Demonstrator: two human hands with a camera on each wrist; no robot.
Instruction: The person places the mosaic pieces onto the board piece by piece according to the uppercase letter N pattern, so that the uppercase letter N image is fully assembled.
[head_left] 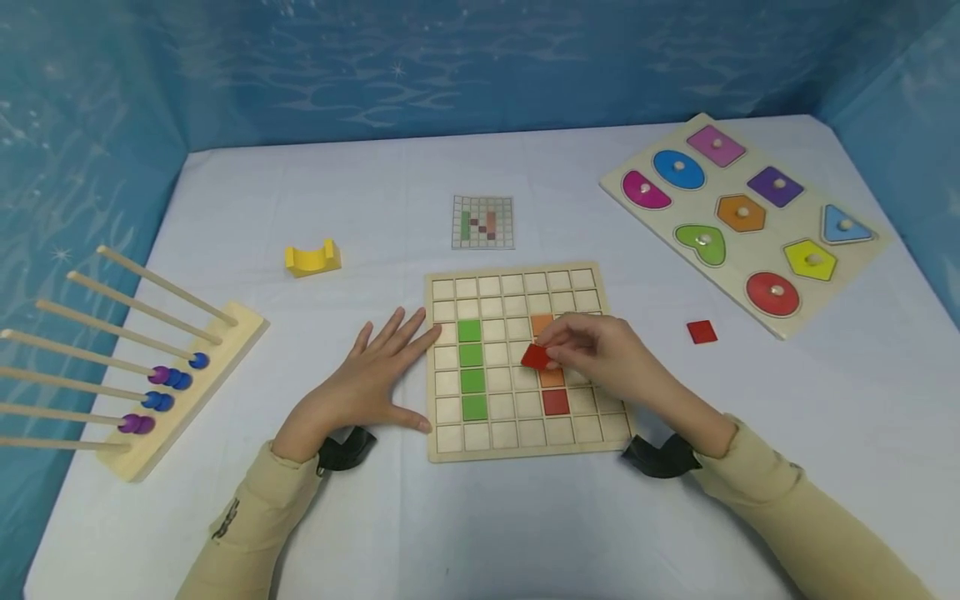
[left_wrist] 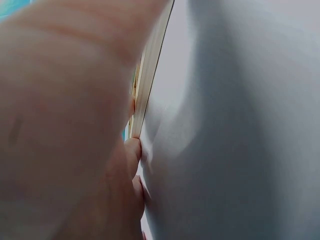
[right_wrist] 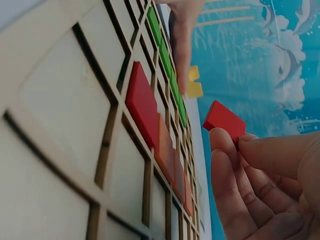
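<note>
A wooden grid board [head_left: 517, 435] lies flat on the table. One of its columns holds several green square tiles [head_left: 471, 381]; another holds orange tiles [head_left: 551, 377] with a red tile [head_left: 556, 402] at the near end. My right hand [head_left: 600, 348] pinches a loose red square tile [right_wrist: 226, 120] between thumb and fingers, above the board near the orange column. My left hand [head_left: 367, 379] lies with spread fingers at the board's left edge, its fingertips and thumb touching that side. In the right wrist view the held tile is tilted and apart from the grid.
A small pattern card [head_left: 483, 223] lies beyond the board. Another red tile [head_left: 702, 332] sits to the right, near a shape puzzle [head_left: 757, 250]. At left stand a pegged bead rack [head_left: 187, 387] and a yellow arched block [head_left: 312, 259].
</note>
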